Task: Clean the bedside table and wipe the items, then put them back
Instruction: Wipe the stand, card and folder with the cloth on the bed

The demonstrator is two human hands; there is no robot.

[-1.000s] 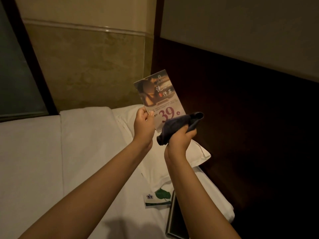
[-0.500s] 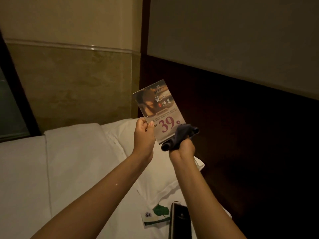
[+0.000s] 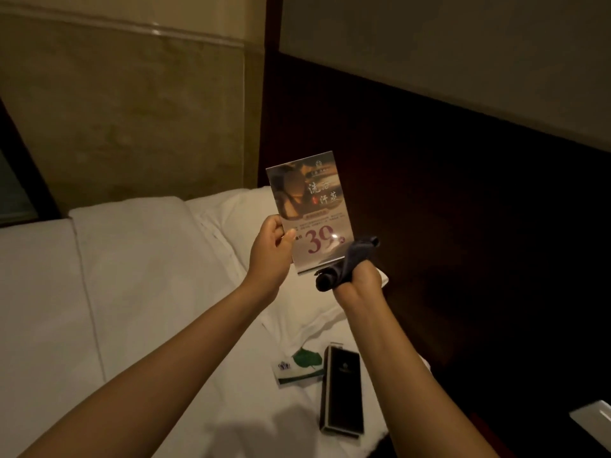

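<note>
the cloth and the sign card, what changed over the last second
The right hand drew the dark cloth down from the face of the sign card to its bottom right corner. Nothing was taken or let go. The left hand still pinches the card's left edge, upright. The black box and leaf-print card lie on the bed as before.

Both bare forearms reach forward and up, side by side. The left hand is raised with its thumb pressed forward and fingers curled behind, pinching closed. Just beside it and slightly lower, the right hand is balled into a tight fist, wrist bent, knuckles away from the camera.
</note>
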